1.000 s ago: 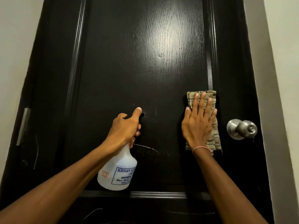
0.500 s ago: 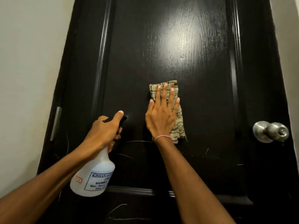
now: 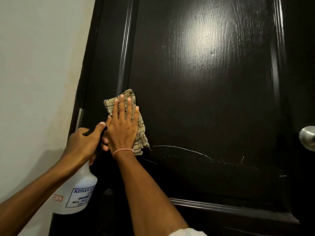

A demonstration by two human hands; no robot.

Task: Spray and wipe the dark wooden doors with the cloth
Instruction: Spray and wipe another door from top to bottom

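A dark wooden door with a raised panel fills most of the view. My right hand lies flat, fingers spread, pressing a folded beige patterned cloth against the panel's left edge. Just left of it, my left hand grips the black trigger head of a white spray bottle, which hangs below the fist with a printed label facing me. The two hands touch at the thumb side. Thin wet streaks curve across the panel to the right of the cloth.
A silver round door knob sticks out at the right edge. A pale wall runs along the left of the door frame, with a metal hinge at the frame's edge. A horizontal moulding crosses the door below the panel.
My right hand has slid the cloth leftward across the panel, from near the knob side to the left edge, until it meets my left hand. The view has swung left; the knob now sits at the right border.
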